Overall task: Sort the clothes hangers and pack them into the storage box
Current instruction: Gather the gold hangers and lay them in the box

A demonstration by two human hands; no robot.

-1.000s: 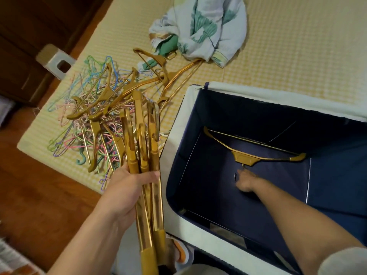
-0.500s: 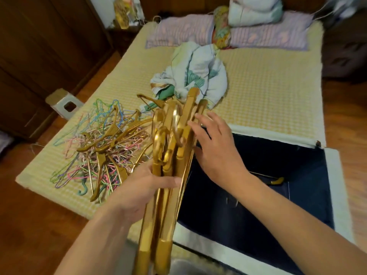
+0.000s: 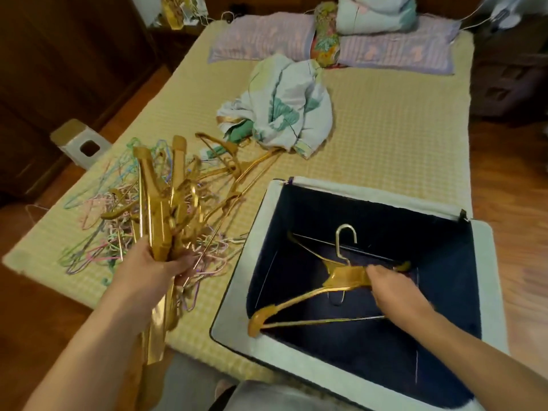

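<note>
Hangers lie in three places: thin coloured wire ones (image 3: 98, 209) tangled in a heap on the mattress (image 3: 385, 143), a bundle of stiff gold ones (image 3: 166, 209) clenched by the left hand (image 3: 151, 271) just left of the storage box (image 3: 486, 280), and one gold hanger (image 3: 320, 295) held over the box by the right hand (image 3: 397, 289), which grips its neck. Gold ones look rigid, light and slick, so I would take them at the neck below the hook; wire ones will likely snag and bend. Motion blur smears the bundle so its count is unclear, the right fingers are partly hidden behind the hanger, and another hanger (image 3: 305, 247) deep in the dark box is hard to trace.
</note>
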